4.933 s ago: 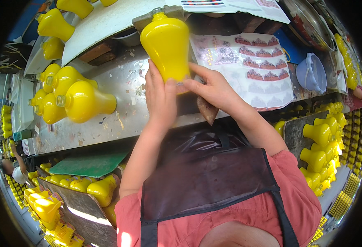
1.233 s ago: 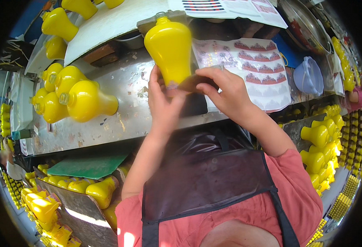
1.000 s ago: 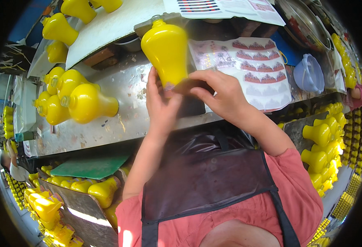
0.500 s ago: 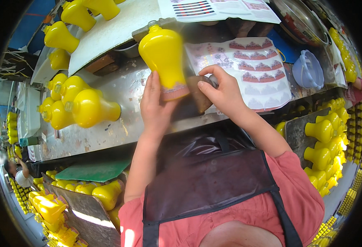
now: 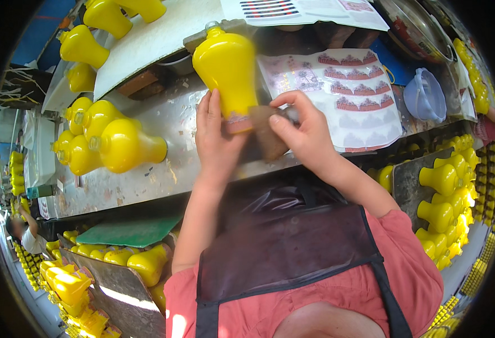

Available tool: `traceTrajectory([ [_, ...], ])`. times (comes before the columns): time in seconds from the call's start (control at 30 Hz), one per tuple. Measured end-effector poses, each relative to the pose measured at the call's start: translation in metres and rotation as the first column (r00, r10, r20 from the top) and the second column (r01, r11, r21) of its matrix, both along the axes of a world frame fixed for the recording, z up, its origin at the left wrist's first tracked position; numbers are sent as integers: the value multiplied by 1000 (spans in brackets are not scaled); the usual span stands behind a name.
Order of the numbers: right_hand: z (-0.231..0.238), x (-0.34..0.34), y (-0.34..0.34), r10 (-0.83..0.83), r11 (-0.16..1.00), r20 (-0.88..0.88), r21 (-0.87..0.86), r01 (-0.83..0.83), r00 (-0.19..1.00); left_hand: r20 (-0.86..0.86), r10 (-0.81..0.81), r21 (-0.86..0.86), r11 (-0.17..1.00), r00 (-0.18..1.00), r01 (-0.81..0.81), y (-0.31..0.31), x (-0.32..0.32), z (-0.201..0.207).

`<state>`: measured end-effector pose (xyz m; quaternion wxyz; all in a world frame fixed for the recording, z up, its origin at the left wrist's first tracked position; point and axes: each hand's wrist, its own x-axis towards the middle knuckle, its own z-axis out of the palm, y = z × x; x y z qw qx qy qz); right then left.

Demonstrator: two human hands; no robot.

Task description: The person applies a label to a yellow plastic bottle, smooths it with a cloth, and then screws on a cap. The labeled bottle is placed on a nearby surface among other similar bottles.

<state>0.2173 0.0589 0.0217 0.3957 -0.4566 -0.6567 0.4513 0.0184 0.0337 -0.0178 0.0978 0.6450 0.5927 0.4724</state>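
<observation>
A glossy yellow bottle (image 5: 226,65) with a clear glass neck lies over the metal-topped bench, its neck pointing away from me. Round its wide near end runs a pink and purple patterned band (image 5: 237,123). My left hand (image 5: 216,127) grips that end from the left, thumb side hidden behind or under it. Pinched in my right hand (image 5: 308,127) is a flat brown scraper-like piece (image 5: 267,135), its edge against the band. Just right of the hands lies a white decal sheet (image 5: 365,125) with rows of curved patterned strips, some places bare.
Several yellow bottles (image 5: 124,145) lie grouped on the bench (image 5: 146,183) at left, with more on a white board (image 5: 137,53) behind. A lilac basket (image 5: 424,96) stands at right. Crates of yellow bottles (image 5: 441,177) flank me below; a green board (image 5: 129,231) covers some. A person (image 5: 30,234) is at far left.
The brown piece has slid left over the patterned band, covering more of its right side. The bottle has shifted slightly, and my left hand still holds it.
</observation>
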Motion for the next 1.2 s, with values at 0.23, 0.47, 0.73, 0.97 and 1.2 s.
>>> traceTrajectory([
  [0.23,16,-4,8,-13,999,216,44,4,976,0,-27,-17,999,1000,27,1,-2,-1],
  [0.47,13,-13,-10,66,973,232,202,-115,970,-160,102,28,995,982,-98,1,7,8],
  [0.73,10,5,3,-60,988,210,-128,88,976,105,-105,-16,994,989,107,3,-5,4],
  [0.97,10,-9,-12,10,980,260,188,-60,966,-210,16,-127,991,978,-43,2,-2,10],
  [1.2,15,9,18,61,958,139,270,-97,988,183,-134,-112,981,974,156,-4,-7,10],
])
